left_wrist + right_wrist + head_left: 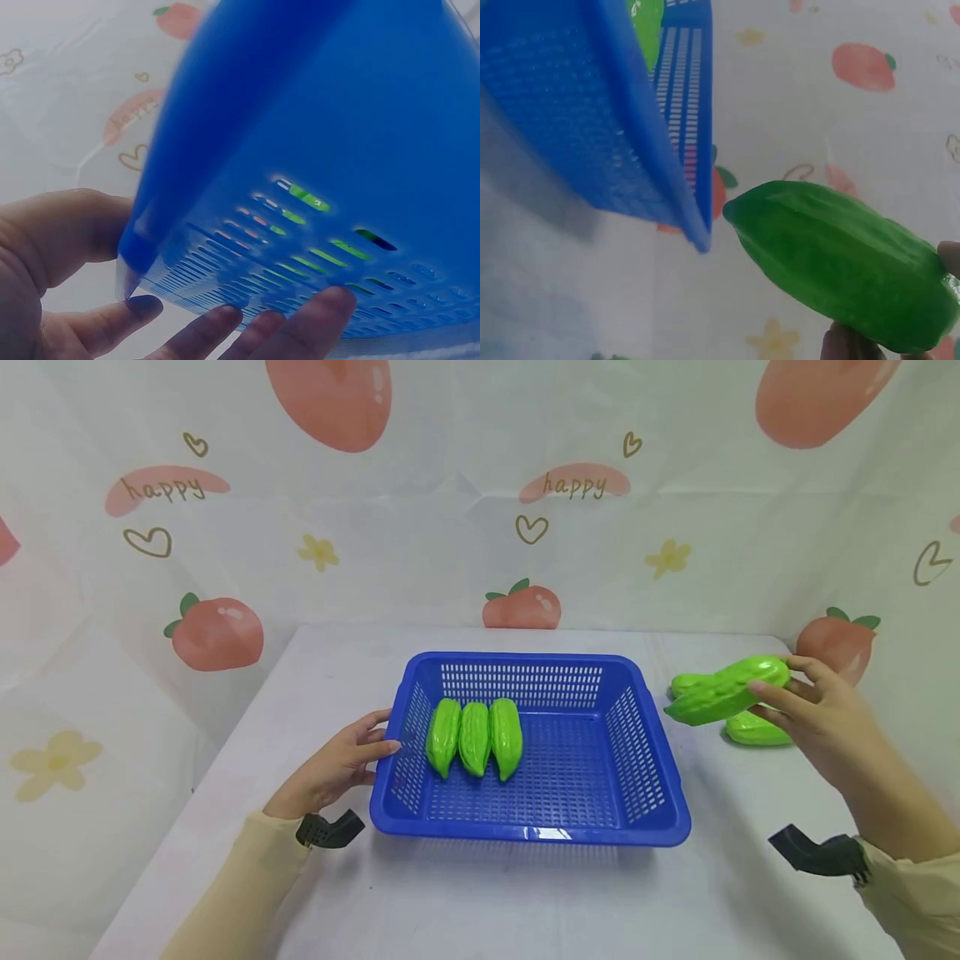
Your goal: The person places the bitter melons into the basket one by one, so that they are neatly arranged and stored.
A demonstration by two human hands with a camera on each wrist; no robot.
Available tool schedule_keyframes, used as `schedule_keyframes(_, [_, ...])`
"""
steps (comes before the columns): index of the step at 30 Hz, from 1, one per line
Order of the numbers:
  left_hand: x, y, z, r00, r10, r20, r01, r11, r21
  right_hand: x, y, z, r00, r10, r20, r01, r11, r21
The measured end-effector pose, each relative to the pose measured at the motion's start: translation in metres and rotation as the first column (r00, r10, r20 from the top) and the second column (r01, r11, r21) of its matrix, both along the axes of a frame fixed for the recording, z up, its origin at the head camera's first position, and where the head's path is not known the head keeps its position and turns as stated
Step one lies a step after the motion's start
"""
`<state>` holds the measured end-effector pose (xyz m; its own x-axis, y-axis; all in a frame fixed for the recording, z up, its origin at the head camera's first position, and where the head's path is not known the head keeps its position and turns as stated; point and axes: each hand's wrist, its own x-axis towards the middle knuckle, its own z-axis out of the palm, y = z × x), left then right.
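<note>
My left hand [337, 768] grips the left rim of a blue plastic basket [480, 830], thumb over the edge. In the left wrist view its fingers lie against the slotted outer wall [360, 150]. Three bright green bitter melons [475, 739] lie side by side at the left inside the basket. Off to the right, my right hand [832, 718] holds another bitter melon [723, 693] by its blunt end, above the table. Its pointed tip faces the basket, as the right wrist view also shows on the melon [840, 262].
Behind and below the held melon, two more bitter melons, one farther back [686, 683] and one nearer [757, 730], lie on the white table [465, 902], partly hidden. A printed cloth [420, 560] hangs behind the table. The basket's right wall [637, 756] stands between its inside and those melons.
</note>
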<state>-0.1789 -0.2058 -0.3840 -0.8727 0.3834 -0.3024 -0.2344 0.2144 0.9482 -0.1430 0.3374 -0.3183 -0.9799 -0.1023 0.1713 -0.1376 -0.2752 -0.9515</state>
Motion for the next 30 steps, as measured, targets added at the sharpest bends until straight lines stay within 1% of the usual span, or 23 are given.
schedule_keyframes(5, [0.0,0.0,0.0,1.0,0.003,0.0,-0.003,1.0,-0.004,-0.009,-0.015,0.012,0.999,0.017,0.032,-0.021,0.993,0.112])
schedule_keyframes(10, [0.001,0.001,0.0,1.0,0.008,-0.001,-0.008,1.0,-0.009,-0.019,-0.034,0.02,0.998,0.061,0.009,-0.061,0.985,0.162])
schedule_keyframes(13, [0.001,0.001,0.0,1.0,0.009,-0.001,-0.009,1.0,-0.005,-0.024,-0.047,0.025,0.997,0.078,0.004,-0.077,0.974,0.215])
schedule_keyframes(16, [0.001,0.001,0.0,1.0,0.004,-0.002,-0.004,1.0,-0.001,-0.029,-0.06,0.03,0.995,0.102,0.012,-0.102,0.967,0.232])
schedule_keyframes(17, [0.002,0.001,0.001,1.0,0.002,-0.003,-0.002,1.0,-0.001,-0.03,-0.064,0.032,0.995,0.095,0.023,-0.098,0.965,0.242])
schedule_keyframes(22, [0.002,0.001,0.0,1.0,-0.002,-0.005,0.002,1.0,-0.002,-0.039,-0.082,0.038,0.992,0.114,0.055,-0.124,0.958,0.258])
schedule_keyframes(27, [0.001,0.001,0.0,1.0,0.003,-0.001,-0.003,1.0,0.003,-0.048,-0.099,0.042,0.987,0.133,0.085,-0.154,0.933,0.325])
schedule_keyframes(30, [0.001,0.001,0.0,1.0,0.003,-0.001,-0.003,1.0,0.004,-0.054,-0.108,0.042,0.985,0.138,0.107,-0.169,0.906,0.388])
